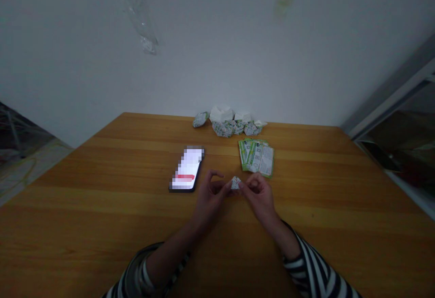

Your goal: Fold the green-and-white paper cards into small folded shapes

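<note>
Between my two hands is a small piece of folded printed paper [235,183], white with dark markings and a peaked top. My left hand [211,194] pinches its left side between thumb and fingers. On the other side, the thumb and index finger of my right hand [260,195] grip the same paper. Just beyond my right hand lies a small stack of green-and-white printed packets [261,158], slightly fanned out. A phone [188,169] with a lit, partly blurred screen lies left of my left hand.
Several crumpled paper pieces [224,128], printed and white, sit along the wooden table's [102,171] back edge, against a pale wall [238,62]. A separate crumpled piece [200,119] lies at their left. Clear tape [139,17] hangs on the wall. A framed opening [401,121] stands at the right.
</note>
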`<state>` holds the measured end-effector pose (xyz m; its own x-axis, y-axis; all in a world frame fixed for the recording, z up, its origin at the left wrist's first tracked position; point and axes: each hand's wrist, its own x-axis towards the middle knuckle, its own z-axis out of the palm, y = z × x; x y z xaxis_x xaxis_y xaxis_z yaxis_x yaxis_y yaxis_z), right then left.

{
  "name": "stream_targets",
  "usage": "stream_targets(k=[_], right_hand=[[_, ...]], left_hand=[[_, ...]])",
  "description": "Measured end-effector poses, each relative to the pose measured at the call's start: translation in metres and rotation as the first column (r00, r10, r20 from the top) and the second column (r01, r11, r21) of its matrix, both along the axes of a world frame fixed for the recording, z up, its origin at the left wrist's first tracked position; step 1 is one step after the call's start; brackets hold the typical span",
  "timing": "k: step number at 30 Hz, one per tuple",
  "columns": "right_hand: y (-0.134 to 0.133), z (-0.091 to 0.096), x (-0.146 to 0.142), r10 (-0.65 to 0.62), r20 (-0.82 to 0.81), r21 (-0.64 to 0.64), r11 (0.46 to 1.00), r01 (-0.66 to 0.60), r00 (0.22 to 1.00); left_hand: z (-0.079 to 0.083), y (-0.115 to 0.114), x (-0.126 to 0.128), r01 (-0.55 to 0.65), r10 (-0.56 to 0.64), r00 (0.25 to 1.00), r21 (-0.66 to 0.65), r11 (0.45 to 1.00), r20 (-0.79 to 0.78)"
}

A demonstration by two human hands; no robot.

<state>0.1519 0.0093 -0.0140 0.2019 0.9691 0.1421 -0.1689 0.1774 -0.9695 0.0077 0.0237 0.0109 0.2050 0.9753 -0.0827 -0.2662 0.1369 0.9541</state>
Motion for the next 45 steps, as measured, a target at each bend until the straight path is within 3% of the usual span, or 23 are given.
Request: stream_targets(k=[6, 10, 14, 17, 21, 24, 28, 31, 33, 38, 45], right_hand=[[0.0, 0.001, -0.003, 0.054, -0.138, 0.002, 0.999, -0.054, 0.989], [0.002, -0.002, 0.003, 0.066, -0.147, -0.034, 0.997, -0.072, 0.987], [0.004, -0.005, 0.008, 0.083, -0.137, -0.044, 0.995, -0.089, 0.987], [0.004, -0.005, 0.009, 0.105, -0.111, -0.08, 0.99, -0.114, 0.988], [0.0, -0.002, 0.007, 0.184, 0.027, -0.071, 0.981, -0.182, 0.983], [-0.005, 0.001, 0.007, 0.217, 0.264, -0.029, 0.976, -0.217, 0.94], [-0.008, 0.006, 0.011, 0.162, 0.641, 0.082, 0.958, -0.276, 0.75], [-0.009, 0.006, 0.012, 0.119, 0.733, 0.123, 0.945, -0.303, 0.669], [-0.009, 0.004, 0.012, 0.088, 0.71, 0.141, 0.955, -0.262, 0.699], [-0.004, -0.004, 0.011, 0.023, 0.5, 0.188, 0.973, -0.134, 0.866], [-0.001, -0.003, 0.018, 0.062, 0.428, 0.137, 0.982, -0.133, 0.902]], left_hand=[[-0.006, 0.001, 0.0, 0.08, -0.079, 0.996, 0.023, 0.997, -0.05], [-0.01, 0.002, -0.002, 0.198, -0.128, 0.933, 0.184, 0.963, -0.337], [-0.012, -0.001, -0.006, 0.339, -0.043, 0.796, 0.387, 0.857, -0.603], [-0.007, -0.004, -0.007, 0.427, -0.069, 0.732, 0.377, 0.822, -0.678], [0.002, -0.009, -0.006, 0.47, -0.124, 0.674, 0.294, 0.832, -0.728], [-0.005, -0.007, -0.003, 0.428, -0.172, 0.733, 0.25, 0.868, -0.659], [-0.024, -0.002, -0.001, 0.362, -0.231, 0.846, 0.2, 0.911, -0.48], [-0.028, 0.001, -0.001, 0.3, -0.219, 0.893, 0.157, 0.941, -0.394], [-0.024, 0.001, -0.001, 0.24, -0.178, 0.922, 0.146, 0.96, -0.344], [-0.019, 0.002, -0.001, 0.169, -0.167, 0.978, 0.008, 0.986, -0.125], [-0.014, 0.003, -0.001, 0.205, -0.191, 0.977, -0.17, 0.964, 0.093]])
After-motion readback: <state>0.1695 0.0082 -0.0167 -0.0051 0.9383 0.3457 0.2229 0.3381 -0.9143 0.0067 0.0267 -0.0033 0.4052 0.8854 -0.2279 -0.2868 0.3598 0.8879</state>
